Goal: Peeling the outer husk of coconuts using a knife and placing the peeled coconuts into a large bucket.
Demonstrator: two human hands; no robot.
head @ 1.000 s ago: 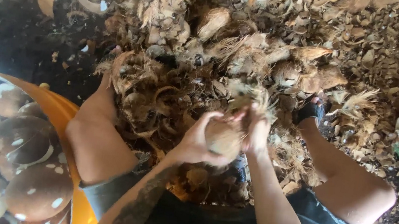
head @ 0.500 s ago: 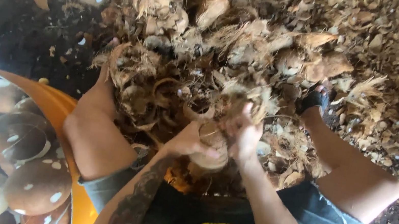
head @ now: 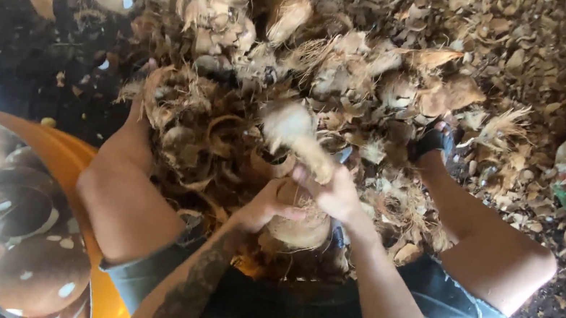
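Husk scraps (head: 396, 72) cover the ground between my knees. Low against my lap sits the coconut (head: 300, 220), my left hand (head: 263, 207) cupped tight around its left side, while my right hand (head: 336, 195) above it clamps a husk strip (head: 297, 135), wrist bent upward.

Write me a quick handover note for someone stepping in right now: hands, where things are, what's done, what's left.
Left hand steadies the coconut between the knees. Right hand grips a strip of husk and pulls it up off the nut. Done: part of the shell is bare; peeled nuts sit in the orange tub at left. Left: fibre clings to the nut's far side. Husk pile lies ahead.
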